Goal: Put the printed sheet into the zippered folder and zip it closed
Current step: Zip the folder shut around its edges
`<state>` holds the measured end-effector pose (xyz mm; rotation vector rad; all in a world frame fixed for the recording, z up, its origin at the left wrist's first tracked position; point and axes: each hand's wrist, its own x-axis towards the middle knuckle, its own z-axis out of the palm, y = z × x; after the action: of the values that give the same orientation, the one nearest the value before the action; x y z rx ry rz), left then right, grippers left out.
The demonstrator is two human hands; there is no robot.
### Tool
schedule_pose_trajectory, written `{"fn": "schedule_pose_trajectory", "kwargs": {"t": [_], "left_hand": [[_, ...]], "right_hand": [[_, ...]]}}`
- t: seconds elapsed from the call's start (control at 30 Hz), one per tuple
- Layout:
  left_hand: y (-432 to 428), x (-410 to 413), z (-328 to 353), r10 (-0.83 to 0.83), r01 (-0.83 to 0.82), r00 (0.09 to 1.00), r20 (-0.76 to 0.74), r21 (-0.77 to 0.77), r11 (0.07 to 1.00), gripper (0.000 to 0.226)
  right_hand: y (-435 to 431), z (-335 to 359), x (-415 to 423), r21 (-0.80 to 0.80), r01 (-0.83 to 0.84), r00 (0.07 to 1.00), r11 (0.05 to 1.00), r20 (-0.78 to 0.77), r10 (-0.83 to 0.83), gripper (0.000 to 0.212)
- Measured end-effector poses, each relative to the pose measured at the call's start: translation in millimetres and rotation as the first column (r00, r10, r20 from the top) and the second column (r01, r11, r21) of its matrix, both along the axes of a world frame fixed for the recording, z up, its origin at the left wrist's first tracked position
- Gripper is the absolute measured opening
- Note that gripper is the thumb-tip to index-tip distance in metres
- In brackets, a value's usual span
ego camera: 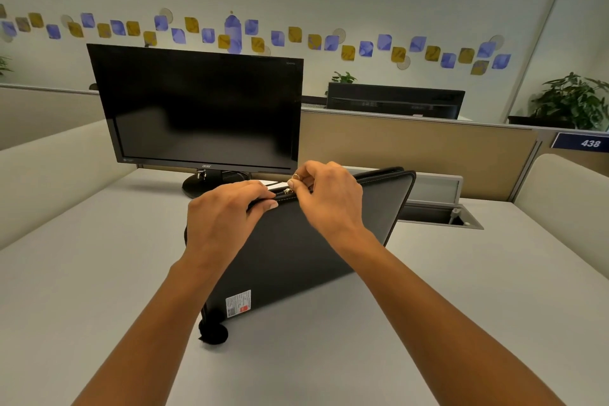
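A black zippered folder (290, 250) stands tilted on its edge on the white desk, a white label near its lower left corner. My left hand (224, 214) grips the folder's top edge, thumb on the near face. My right hand (326, 198) pinches the small metal zipper pull (287, 190) on that top edge, just right of my left hand's fingers. To the right of the pull the top edge looks slightly parted. No printed sheet shows anywhere.
A black monitor (201, 112) on its stand sits right behind the folder. An open cable hatch (441, 214) lies in the desk at the right. Low partitions ring the white desk (99, 273).
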<state>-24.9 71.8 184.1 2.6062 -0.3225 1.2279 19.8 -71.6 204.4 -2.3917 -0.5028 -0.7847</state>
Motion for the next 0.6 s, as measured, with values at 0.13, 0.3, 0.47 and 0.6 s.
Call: {"fn": "schedule_pose_trajectory", "kwargs": {"t": [0.13, 0.3, 0.47, 0.6], "left_hand": [[-1, 4, -2, -0.028, 0.027, 1.000, -0.008, -0.014, 1.000, 0.017], [14, 6, -5, -0.057, 0.057, 0.993, -0.099, 0.001, 0.998, 0.027], [30, 5, -16, -0.070, 0.055, 0.988, -0.135, -0.110, 0.992, 0.028], [29, 11, -23, -0.081, 0.067, 0.992, -0.099, -0.138, 0.988, 0.024]], "right_hand": [[-2, 0, 4, 0.006, 0.012, 0.999, 1.000, -0.030, -0.012, 0.012], [-1, -1, 7, 0.006, 0.010, 0.999, 1.000, -0.036, -0.010, 0.011], [4, -6, 11, 0.001, 0.000, 0.998, 1.000, -0.061, 0.000, 0.010], [12, -10, 9, -0.004, -0.008, 1.000, 1.000, -0.027, 0.008, 0.008]]}}
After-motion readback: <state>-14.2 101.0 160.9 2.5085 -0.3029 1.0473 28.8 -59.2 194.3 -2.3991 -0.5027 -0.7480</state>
